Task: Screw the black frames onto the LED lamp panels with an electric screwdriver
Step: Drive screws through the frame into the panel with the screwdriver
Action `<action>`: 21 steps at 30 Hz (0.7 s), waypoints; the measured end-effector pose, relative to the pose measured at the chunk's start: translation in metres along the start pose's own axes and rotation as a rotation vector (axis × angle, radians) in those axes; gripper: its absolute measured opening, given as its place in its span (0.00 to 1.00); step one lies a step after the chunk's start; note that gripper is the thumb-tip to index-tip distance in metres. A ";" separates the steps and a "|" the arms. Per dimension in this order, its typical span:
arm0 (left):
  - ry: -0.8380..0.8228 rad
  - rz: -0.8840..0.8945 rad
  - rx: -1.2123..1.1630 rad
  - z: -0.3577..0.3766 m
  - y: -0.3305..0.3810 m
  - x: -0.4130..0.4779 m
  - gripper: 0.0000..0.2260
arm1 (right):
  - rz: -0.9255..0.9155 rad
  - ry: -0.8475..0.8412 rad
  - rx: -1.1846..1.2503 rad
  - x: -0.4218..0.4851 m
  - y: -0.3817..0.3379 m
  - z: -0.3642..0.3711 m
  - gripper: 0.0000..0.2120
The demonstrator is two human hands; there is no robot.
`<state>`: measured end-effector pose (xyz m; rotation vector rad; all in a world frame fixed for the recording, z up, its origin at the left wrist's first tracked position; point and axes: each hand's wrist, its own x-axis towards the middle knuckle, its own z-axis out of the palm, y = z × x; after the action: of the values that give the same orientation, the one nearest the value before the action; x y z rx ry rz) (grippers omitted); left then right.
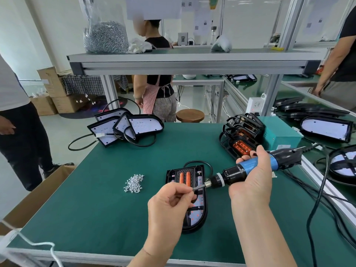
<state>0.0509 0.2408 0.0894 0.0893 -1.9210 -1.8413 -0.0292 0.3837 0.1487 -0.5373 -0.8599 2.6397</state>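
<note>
Black frame point(204, 213) lies on lamp panel point(197, 210), two orange cells point(185, 177) inside.
Right hand point(250, 183) grips blue screwdriver point(231, 176); left hand point(169, 206) pinches its bit point(199, 187).

It is bright in here, with soft white light from above. Shadows on the green table point(92, 199) are faint. The far wall point(48, 35) looks washed out. The shelf point(192, 58) and posts bend near the edges.

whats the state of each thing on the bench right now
electric screwdriver, held nearly level above the panel, bit pointing left
right hand, grips the screwdriver body
left hand, fingers pinch the bit's tip
lamp panel, lying flat, black frame on it
loose screws, piled on the mat
</note>
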 end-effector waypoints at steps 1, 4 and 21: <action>0.008 0.117 0.096 -0.001 -0.003 0.000 0.17 | 0.023 0.024 0.014 0.005 0.001 -0.001 0.08; 0.028 0.487 0.363 -0.004 -0.008 0.000 0.14 | 0.064 0.065 0.042 0.006 0.000 -0.004 0.09; 0.034 0.365 0.345 -0.004 -0.004 0.000 0.30 | 0.136 0.097 0.076 0.012 0.006 -0.004 0.09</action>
<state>0.0509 0.2368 0.0856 -0.1119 -2.0530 -1.2588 -0.0394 0.3858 0.1388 -0.7207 -0.7151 2.7288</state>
